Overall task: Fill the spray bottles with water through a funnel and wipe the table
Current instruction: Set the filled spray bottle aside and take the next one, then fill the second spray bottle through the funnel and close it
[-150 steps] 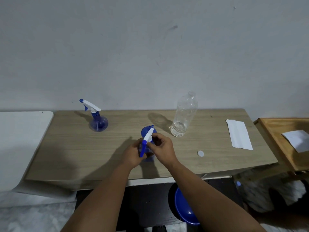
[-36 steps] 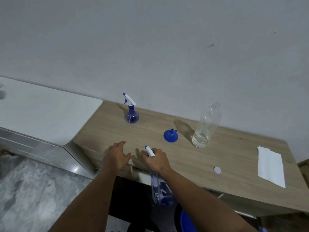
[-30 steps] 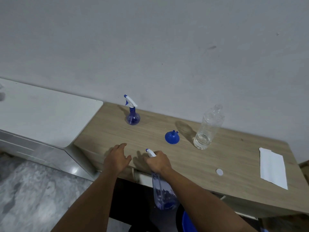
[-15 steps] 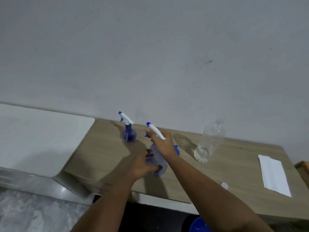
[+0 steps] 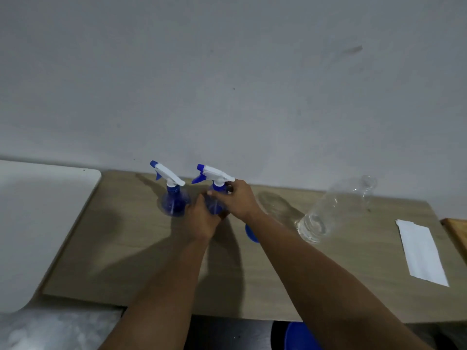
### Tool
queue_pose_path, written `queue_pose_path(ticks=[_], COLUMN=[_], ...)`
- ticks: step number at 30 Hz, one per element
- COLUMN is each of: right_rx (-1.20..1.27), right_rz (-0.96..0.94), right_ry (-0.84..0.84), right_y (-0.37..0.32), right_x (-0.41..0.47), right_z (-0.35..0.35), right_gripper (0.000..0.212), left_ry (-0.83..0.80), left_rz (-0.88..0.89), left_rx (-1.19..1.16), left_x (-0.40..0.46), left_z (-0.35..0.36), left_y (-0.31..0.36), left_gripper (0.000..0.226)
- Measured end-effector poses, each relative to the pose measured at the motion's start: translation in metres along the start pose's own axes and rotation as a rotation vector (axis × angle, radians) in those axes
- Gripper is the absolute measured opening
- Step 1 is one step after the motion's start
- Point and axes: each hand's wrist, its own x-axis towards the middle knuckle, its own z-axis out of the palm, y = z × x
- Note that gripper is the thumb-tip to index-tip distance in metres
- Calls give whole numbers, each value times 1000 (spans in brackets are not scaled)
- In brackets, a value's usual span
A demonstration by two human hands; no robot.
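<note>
Two blue spray bottles with white trigger heads stand side by side at the back of the wooden table [image 5: 126, 261]. The left spray bottle [image 5: 173, 198] stands free. Both hands hold the right spray bottle [image 5: 214, 178]: my left hand [image 5: 203, 218] wraps its round body, my right hand [image 5: 238, 200] grips its neck below the trigger head. A blue funnel [image 5: 251, 233] shows only as a sliver behind my right forearm. A clear plastic water bottle [image 5: 326, 213] with a little water at its bottom stands to the right, uncapped.
A folded white cloth [image 5: 420, 251] lies near the table's right end. A white surface [image 5: 32, 223] adjoins the table's left edge, a wooden tray edge [image 5: 456, 233] sits at far right. A blue basin [image 5: 300, 337] is below the table's front edge.
My right hand lifted the second spray bottle from below the table's front edge and carried it to the back, beside the first. My left hand left the table and took its body.
</note>
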Motion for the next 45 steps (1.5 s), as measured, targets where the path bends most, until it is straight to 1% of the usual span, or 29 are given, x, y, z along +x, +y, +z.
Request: queue_pose_path(ticks=[3,6,8,9,10,11,13,15,16,17,18,19,20,22,24,27,29,31,33,36,40,42,45], right_rx=[47,39,63,76,84,101,140,173,173,163,148,139,126,91,78,30,0,-9,-6,33,60,63,100], right_rz=[0,-5,18,41,71,95,106,98,101,107,114,120,116,91,102,142,110,60,26,38,86,100,129], right_ry=[3,-4,27,81,151,221,315,284,221,138,53,-9,-38,-18,19,13,-22,-60,-67,-52,28,94,218], right_y=[11,10,8,8,9,10,10,4,-2,-8,-15,-22,-26,-32,-33,-33,-34,-35,-33,-19,10,23,41], right_x=[10,10,-3,-13,-26,-41,-74,-91,-92,-87,-79,-67,-54,-29,-10,4,-2,-20,-46,-87,-132,-153,-180], right_z=[10,10,11,12,14,17,30,47,56,64,73,83,94,116,133,143,140,129,112,86,45,19,-23], right_gripper=[35,47,65,72,73,66,40,31,28,26,30,37,44,51,47,36,35,34,30,23,28,32,45], left_ry=[-8,-28,30,75,131,173,237,241,233,209,163,106,47,-64,-74,21,34,20,-32,-122,-231,-273,-300], left_rz=[1,57,80,82,102,133,159,105,66,30,12,21,39,78,116,100,66,85,104,140,230,241,240], left_rx=[-56,-4,-1,-9,-7,32,79,113,153,177,192,199,191,95,62,78,87,74,28,-23,-26,-13,29], left_x=[10,4,-15,-28,-40,-50,-60,-46,-34,-18,-3,11,24,39,42,32,16,-5,-30,-65,-101,-115,-135], left_z=[4,-3,-16,-23,-30,-34,-39,-47,-52,-55,-60,-63,-67,-70,-70,-67,-72,-77,-81,-80,-53,-31,12], left_y=[-6,-20,-29,-34,-38,-45,-62,-80,-84,-91,-94,-97,-98,-102,-106,-107,-101,-99,-95,-79,-44,-24,7], left_gripper=[51,57,55,51,45,38,32,40,50,60,67,67,61,46,39,32,32,36,41,51,44,40,31])
